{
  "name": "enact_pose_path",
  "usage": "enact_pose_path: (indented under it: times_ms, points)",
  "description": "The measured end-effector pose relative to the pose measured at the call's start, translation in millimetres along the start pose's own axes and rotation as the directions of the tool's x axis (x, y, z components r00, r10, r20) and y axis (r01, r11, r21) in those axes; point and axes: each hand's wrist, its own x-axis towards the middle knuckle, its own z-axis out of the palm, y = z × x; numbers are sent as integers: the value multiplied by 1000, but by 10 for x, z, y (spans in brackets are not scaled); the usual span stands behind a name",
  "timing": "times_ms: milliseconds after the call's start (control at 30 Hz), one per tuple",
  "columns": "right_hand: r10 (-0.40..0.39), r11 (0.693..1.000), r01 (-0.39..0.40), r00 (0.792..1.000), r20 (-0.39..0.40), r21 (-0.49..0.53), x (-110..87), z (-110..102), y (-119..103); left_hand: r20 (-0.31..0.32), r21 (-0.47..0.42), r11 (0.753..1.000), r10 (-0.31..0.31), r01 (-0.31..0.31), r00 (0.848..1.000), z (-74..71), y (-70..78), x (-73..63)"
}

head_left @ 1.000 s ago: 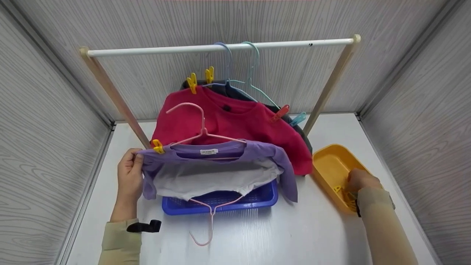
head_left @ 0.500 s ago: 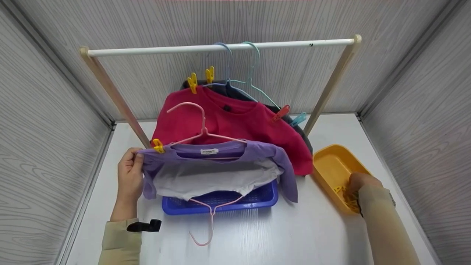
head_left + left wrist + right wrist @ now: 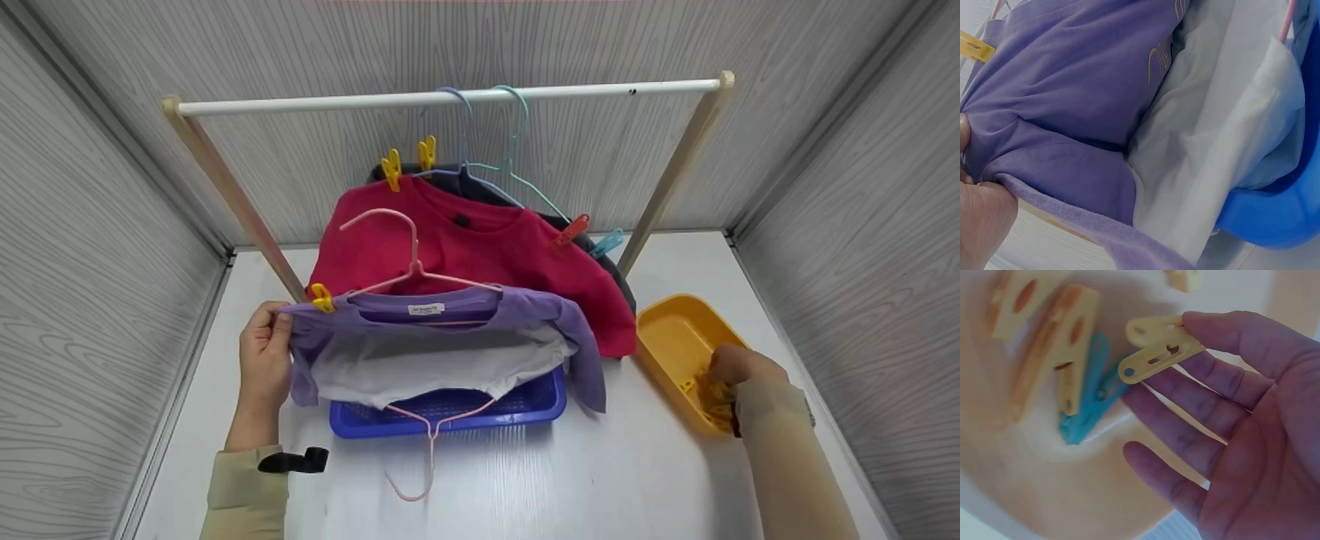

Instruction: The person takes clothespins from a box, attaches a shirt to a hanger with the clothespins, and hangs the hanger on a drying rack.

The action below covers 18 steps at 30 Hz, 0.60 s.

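My left hand [image 3: 266, 360] pinches the sleeve end of a purple and white shirt [image 3: 536, 307] between thumb and fingers. A yellow clothespin [image 3: 323, 298] grips that shirt's shoulder near the hand. Through the neck runs a pink hanger [image 3: 415, 244], its hook pointing up over a red shirt. Inside the yellow bin [image 3: 667, 337] at the right is my right hand [image 3: 750, 366]. In the right wrist view, its thumb and fingers pinch another yellow clothespin [image 3: 1157, 360]. Beside it lie a teal clothespin [image 3: 1081, 419] and several yellow ones.
Behind stands a rack with a white rail [image 3: 315, 103]. Red [image 3: 367, 232] and dark shirts hang there with clothespins at their shoulders. A blue basket [image 3: 517, 417] sits under the purple shirt, and a second pink hanger [image 3: 432, 457] sticks out over its front rim.
My right hand has shifted slightly right within the yellow bin. The left hand and the purple shirt have stayed put.
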Motion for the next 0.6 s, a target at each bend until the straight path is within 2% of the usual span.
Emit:
enact_pose_path:
  times_ms: [33, 200, 300, 433, 600]
  points:
    - [-70, 992, 68, 997, -13, -104, 20, -26, 16, 4, -4, 1000, -1, 1, 1000, -14, -23, 1]
    - [-156, 983, 156, 988, 8, -93, 49, -117, -1, 51, -85, 996, -2, 6, 999, -59, -57, 0]
    - [-230, 968, 229, 973, 1, -108, 39, -151, -68, 90, -145, 989, 1, 12, 996, -72, -47, -3]
    - [-330, 937, 323, 943, -40, -132, -3, -184, -164, 112, -173, 985, -3, 23, 994, -81, -46, -5]
    - [-433, 899, 408, 883, -179, -160, -139, -182, -305, 102, -152, 988, -2, 18, 995, -79, -62, 2]
